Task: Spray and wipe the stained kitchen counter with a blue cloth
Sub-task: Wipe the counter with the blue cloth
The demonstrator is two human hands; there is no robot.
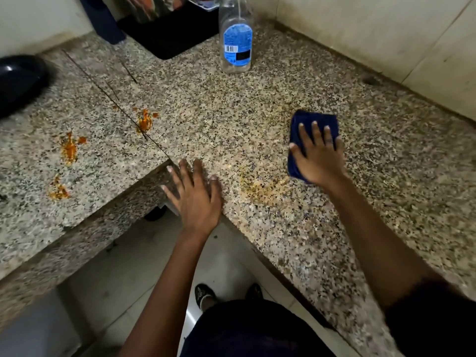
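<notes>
- Nearest the camera, the person's dark shorts and two dark shoes stand on a pale tiled floor, in the inner corner of an L-shaped speckled granite counter.
- The left hand lies flat at the counter's inner corner edge, fingers straight and spread, holding nothing.
- Just right of that hand, a faint yellow-orange smear marks the granite between the two hands.
- The right hand presses down on a folded blue cloth, fingers straight and slightly fanned across its top; the cloth lies flat on the counter under the palm, its far edge showing beyond the fingertips.
- On the left wing of the counter, three thick orange stains sit well apart from the cloth: one near the front edge, one further back, and one beside a dark seam in the stone.
- Further back, a clear spray bottle with a blue label stands upright on the counter, its head cut off by the frame.
- At the far left, a dark glossy rounded object rests on the counter, only partly in view.
- Behind the bottle, a black tray sits against the wall, and pale wall tiles rise along the counter's right back edge.
</notes>
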